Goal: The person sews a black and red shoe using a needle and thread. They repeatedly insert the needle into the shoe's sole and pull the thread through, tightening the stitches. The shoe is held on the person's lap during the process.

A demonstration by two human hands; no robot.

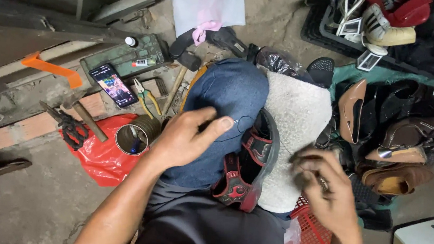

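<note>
Red-and-black sports shoe (242, 166) lies wedged between my knees, sole edge up, with my denim-covered knee (226, 102) on one side of it and a cream fleece cloth (292, 123) draped over the other. My left hand (187, 137) hovers just beside the shoe, over the denim, thumb and forefinger pinched narrow on a thin thread (243, 123) that loops down to the shoe's upper edge. My right hand (326, 192) is on the other side of the shoe, over the fleece, fingers curled shut around something small; it is blurred, and I cannot tell what it grips.

Beyond the shoe's left side, past my knee, a metal tin (134, 137) stands on a red plastic bag (102, 151), with yellow-handled pliers (145, 100) and a phone (113, 85) with its screen lit further out. A hammer (182, 74) lies near the top of my knee. To the shoe's right, past the fleece, brown and black shoes are heaped (399, 138). Just below it on that side sits a red plastic basket (314, 235).
</note>
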